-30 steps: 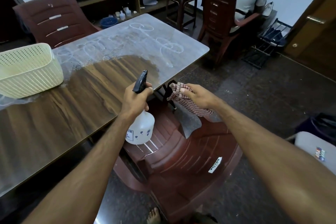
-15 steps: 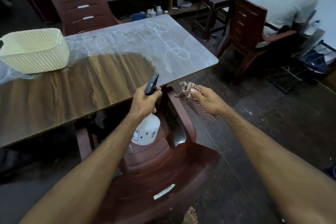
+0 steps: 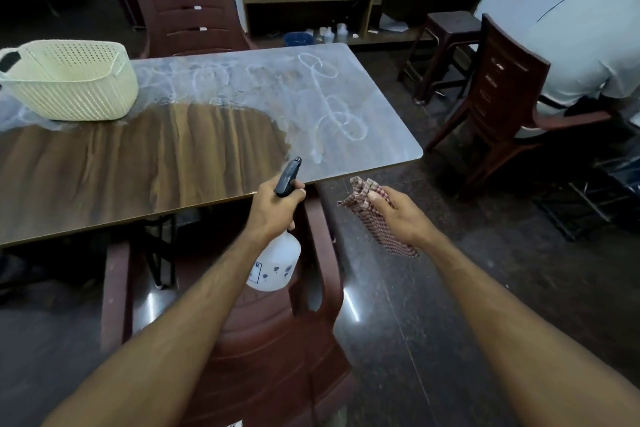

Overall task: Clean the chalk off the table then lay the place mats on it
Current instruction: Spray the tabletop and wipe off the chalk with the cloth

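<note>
The wooden table [image 3: 104, 166] has a clean dark near part, while white chalk scribbles [image 3: 332, 107] and haze cover its far and right part. My left hand [image 3: 273, 208] grips a white spray bottle [image 3: 277, 263] by its black trigger head, just at the table's near edge, nozzle pointing toward the chalk. My right hand [image 3: 394, 215] holds a red checked cloth [image 3: 377, 218] in the air, right of the bottle and off the table. No place mats are visible.
A cream perforated basket [image 3: 72, 80] stands on the table's far left. A maroon plastic chair [image 3: 263, 340] sits under my arms. Another chair [image 3: 190, 14] stands behind the table, and a person sits in a chair [image 3: 502, 94] at the right near a stool [image 3: 446, 35].
The view has swung left and pulled back slightly. Both hands stay near the table's front edge, still holding the bottle and the cloth. The chalk looks unchanged.
</note>
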